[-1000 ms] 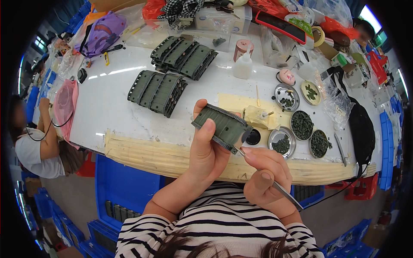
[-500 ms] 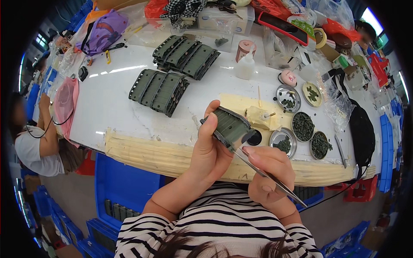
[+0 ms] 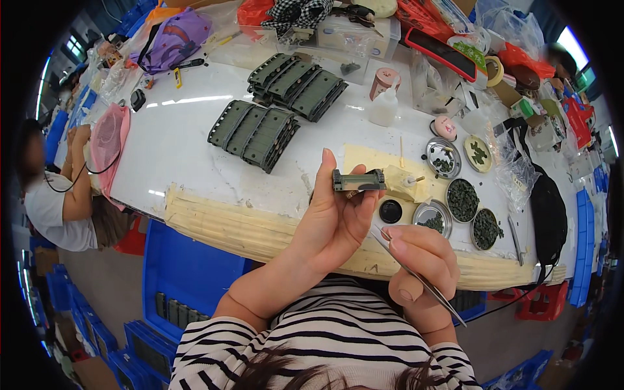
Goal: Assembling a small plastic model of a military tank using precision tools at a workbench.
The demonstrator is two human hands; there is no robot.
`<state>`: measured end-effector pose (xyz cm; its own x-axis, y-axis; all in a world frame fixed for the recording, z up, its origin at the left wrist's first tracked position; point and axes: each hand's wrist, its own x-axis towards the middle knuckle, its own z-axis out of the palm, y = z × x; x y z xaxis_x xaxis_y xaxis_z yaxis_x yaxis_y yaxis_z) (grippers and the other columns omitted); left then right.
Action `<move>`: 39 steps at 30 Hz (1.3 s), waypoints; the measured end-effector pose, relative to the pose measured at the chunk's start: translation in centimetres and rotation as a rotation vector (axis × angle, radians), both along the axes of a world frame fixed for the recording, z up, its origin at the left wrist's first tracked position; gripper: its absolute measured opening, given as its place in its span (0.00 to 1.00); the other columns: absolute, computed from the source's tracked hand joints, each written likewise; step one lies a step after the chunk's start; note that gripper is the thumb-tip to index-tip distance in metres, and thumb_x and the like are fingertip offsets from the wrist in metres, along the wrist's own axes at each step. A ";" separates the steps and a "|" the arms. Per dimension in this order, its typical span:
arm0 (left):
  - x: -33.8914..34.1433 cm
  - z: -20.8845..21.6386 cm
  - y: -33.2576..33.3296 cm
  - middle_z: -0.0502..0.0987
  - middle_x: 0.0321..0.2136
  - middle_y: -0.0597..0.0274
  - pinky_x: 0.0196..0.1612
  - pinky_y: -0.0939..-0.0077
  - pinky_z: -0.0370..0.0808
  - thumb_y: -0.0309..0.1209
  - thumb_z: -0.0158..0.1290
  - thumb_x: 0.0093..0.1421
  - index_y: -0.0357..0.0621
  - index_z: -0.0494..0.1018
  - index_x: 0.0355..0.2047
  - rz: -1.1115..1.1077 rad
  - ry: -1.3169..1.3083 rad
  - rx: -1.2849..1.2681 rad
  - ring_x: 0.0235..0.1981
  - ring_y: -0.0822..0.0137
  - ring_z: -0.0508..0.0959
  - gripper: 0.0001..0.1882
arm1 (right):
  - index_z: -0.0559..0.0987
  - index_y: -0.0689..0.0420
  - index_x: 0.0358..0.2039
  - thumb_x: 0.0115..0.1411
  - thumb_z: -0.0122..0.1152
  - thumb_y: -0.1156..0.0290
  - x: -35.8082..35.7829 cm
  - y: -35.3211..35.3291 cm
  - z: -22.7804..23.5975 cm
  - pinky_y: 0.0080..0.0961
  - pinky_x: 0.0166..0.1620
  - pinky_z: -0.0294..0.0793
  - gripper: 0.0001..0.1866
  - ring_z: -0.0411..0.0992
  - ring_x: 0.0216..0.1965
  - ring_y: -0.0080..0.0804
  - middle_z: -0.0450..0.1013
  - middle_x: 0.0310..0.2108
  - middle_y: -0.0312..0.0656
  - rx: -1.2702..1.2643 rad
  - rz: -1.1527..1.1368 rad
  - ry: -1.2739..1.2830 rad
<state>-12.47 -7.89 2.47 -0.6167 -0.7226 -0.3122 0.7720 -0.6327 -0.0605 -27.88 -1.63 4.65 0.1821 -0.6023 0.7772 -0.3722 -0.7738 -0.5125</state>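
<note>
Between the thumb and fingers of my left hand (image 3: pixel 335 221) is a dark green ribbed plastic piece (image 3: pixel 359 181), turned so a narrow side faces up. My right hand (image 3: pixel 426 260) grips a pair of metal tweezers (image 3: pixel 426 286); their tips are just below and right of the green piece, apart from it. Whether the tips pinch anything is too small to tell. Close by are a small black round pot (image 3: pixel 390 210) and a tape-wrapped block (image 3: pixel 404 184) with a short stick in it. Round tins of small dark green parts (image 3: pixel 462 199) stand to the right.
Stacks of green ribbed pieces (image 3: pixel 253 135) lie at the left middle. A white squeeze bottle (image 3: pixel 383 107) stands behind the block. Yellowish padding (image 3: pixel 221 224) lines the near edge. A blue tray (image 3: pixel 188 273) sits below the table. Another person (image 3: pixel 65 195) sits at far left.
My left hand has tilted the green piece, so its broad ribbed face no longer shows. The tweezers have drawn back from it, down and slightly right. The whole view has shifted a little.
</note>
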 end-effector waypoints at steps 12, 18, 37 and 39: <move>-0.5 0.2 -0.2 0.71 0.36 0.53 0.34 0.84 0.82 0.57 0.54 0.54 0.37 0.72 0.38 0.027 -0.050 -0.012 0.27 0.69 0.80 0.31 | 0.78 0.61 0.41 0.56 0.60 0.54 0.1 -0.4 0.0 0.26 0.34 0.76 0.22 0.76 0.35 0.37 0.76 0.37 0.47 -0.053 -0.068 -0.030; -0.6 0.4 -0.1 0.72 0.36 0.53 0.33 0.85 0.82 0.58 0.54 0.54 0.37 0.72 0.38 0.028 -0.063 -0.009 0.27 0.69 0.80 0.32 | 0.78 0.61 0.41 0.55 0.61 0.55 0.0 -0.3 -0.1 0.26 0.34 0.76 0.22 0.76 0.35 0.37 0.76 0.37 0.46 -0.056 -0.082 -0.021; -0.9 0.1 1.0 0.77 0.31 0.59 0.38 0.73 0.77 0.64 0.45 0.57 0.52 0.70 0.43 0.162 -0.412 -0.205 0.33 0.67 0.78 0.30 | 0.79 0.58 0.38 0.48 0.69 0.66 -0.4 -1.4 1.9 0.26 0.36 0.79 0.17 0.77 0.38 0.40 0.76 0.37 0.44 -0.142 -0.181 0.324; -0.7 0.0 1.0 0.77 0.31 0.59 0.38 0.73 0.77 0.64 0.45 0.57 0.52 0.70 0.43 0.157 -0.411 -0.220 0.33 0.67 0.78 0.30 | 0.79 0.58 0.38 0.48 0.69 0.66 -0.4 -1.4 1.9 0.26 0.36 0.79 0.17 0.77 0.38 0.39 0.76 0.38 0.44 -0.135 -0.177 0.314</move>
